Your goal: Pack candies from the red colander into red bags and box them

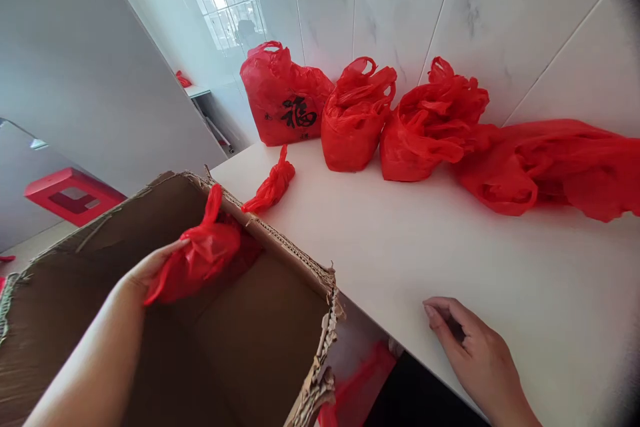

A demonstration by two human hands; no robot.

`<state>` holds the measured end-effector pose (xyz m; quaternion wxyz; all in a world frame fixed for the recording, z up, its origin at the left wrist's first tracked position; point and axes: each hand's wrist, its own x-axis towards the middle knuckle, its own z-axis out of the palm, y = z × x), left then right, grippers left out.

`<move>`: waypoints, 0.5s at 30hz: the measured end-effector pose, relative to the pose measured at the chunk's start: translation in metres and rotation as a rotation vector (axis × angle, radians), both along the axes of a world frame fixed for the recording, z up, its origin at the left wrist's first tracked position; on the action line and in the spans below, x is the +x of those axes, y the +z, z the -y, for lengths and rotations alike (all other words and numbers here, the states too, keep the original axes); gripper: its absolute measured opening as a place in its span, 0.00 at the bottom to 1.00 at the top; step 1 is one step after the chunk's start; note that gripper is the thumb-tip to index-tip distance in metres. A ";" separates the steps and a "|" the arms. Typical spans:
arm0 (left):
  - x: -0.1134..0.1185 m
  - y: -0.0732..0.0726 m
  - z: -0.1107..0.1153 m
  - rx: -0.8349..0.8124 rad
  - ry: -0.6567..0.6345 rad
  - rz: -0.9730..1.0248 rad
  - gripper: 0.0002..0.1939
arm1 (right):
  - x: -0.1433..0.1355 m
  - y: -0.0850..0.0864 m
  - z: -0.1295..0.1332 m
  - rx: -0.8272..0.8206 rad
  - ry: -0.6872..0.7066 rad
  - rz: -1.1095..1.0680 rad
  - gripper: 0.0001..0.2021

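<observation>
My left hand [153, 265] reaches into an open cardboard box [260, 320], its fingers closed on a bunched red plastic bag [207, 250]. That bag hangs inside the box near the wall beside the white table. My right hand [475, 347] rests over the tabletop, its fingers curled with thumb and forefinger tips together and nothing visible between them. Just outside the box rim lies a small twisted red plastic bundle [273, 183]. The lower part of the box's inside is in shadow.
Along the tiled wall stand a red bag with black characters [285, 103], two gathered red bags [353, 130] [415, 147] and a flatter heap of red plastic bags [565, 167]. A red carton with a cut-out window [75, 190] sits beyond the box. The box's rim is torn and ragged.
</observation>
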<state>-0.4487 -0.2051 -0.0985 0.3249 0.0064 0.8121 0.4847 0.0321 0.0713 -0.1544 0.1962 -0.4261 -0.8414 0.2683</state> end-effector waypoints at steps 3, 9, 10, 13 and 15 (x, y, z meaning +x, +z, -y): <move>0.008 -0.048 -0.002 -0.033 -0.077 0.177 0.15 | 0.001 -0.001 0.000 0.016 -0.007 0.019 0.17; 0.005 -0.134 -0.035 -0.150 -0.142 0.009 0.15 | 0.002 -0.002 0.000 0.013 -0.022 0.045 0.17; 0.001 -0.144 -0.039 -0.195 -0.134 -0.058 0.16 | 0.001 -0.003 0.000 0.016 -0.025 0.049 0.17; -0.011 -0.163 -0.045 -0.332 -0.118 -0.256 0.19 | 0.000 -0.003 0.000 0.025 -0.038 0.061 0.18; -0.018 -0.169 -0.044 -0.398 -0.119 -0.361 0.19 | 0.000 -0.003 -0.001 0.024 -0.041 0.071 0.17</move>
